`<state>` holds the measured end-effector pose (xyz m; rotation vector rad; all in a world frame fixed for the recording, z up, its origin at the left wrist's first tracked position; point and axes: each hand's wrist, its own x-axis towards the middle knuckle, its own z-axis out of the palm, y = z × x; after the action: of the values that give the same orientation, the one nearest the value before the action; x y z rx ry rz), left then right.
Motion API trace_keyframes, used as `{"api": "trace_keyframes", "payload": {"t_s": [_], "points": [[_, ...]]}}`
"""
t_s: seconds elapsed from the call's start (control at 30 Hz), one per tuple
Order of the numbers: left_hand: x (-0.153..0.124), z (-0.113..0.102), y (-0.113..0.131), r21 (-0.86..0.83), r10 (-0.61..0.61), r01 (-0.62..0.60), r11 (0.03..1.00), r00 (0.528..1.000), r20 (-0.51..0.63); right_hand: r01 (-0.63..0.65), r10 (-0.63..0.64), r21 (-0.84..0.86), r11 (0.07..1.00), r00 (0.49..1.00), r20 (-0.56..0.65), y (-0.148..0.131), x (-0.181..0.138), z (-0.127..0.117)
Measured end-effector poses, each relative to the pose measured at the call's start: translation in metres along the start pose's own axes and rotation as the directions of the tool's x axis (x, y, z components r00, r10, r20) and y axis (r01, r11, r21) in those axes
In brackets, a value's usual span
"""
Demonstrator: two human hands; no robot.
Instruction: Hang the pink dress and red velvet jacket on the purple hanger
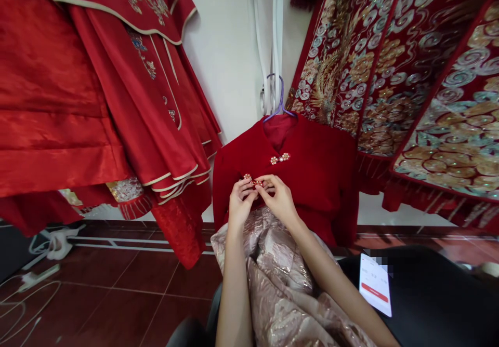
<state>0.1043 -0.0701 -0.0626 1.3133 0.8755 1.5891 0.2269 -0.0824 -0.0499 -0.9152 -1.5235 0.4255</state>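
A dark red velvet jacket (312,181) hangs on a purple hanger (279,100) against the white wall. Both my hands meet at its front closure. My left hand (239,201) and my right hand (277,196) pinch a small pearl-and-gold button clasp (255,182) between their fingertips. A second pearl clasp (279,158) sits fastened higher up near the collar. A pink-gold brocade skirt (280,284) spills down below the jacket, between my forearms.
Red satin embroidered robes (117,103) hang at the left. Heavily embroidered red-and-gold garments (409,77) hang at the right. A black bag (440,300) with a white tag (375,283) lies at lower right. White cables (35,279) trail over the red tile floor.
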Motion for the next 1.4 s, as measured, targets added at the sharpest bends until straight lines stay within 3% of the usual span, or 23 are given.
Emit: {"api": "trace_keyframes", "payload": {"t_s": [0.57, 0.8, 1.1, 1.4], "points": [[0.001, 0.002, 0.004, -0.029, -0.019, 0.017, 0.999, 0.998, -0.068, 0.000, 0.000, -0.014, 1.000, 1.000, 0.001, 0.005, 0.004, 0.003], [0.010, 0.008, 0.001, 0.085, 0.118, -0.103, 0.991, 0.976, -0.183, 0.025, -0.027, -0.039, 0.999, 0.999, -0.040, 0.005, 0.009, 0.008], [0.016, 0.000, 0.001, 0.307, 0.176, -0.129, 0.943, 0.975, -0.132, 0.054, -0.062, -0.081, 0.995, 0.993, -0.103, 0.006, 0.012, 0.014], [0.019, -0.005, -0.002, 0.152, 0.106, -0.095, 0.984, 0.992, -0.070, 0.119, -0.130, -0.118, 0.986, 0.987, -0.092, 0.018, 0.012, 0.016]]}}
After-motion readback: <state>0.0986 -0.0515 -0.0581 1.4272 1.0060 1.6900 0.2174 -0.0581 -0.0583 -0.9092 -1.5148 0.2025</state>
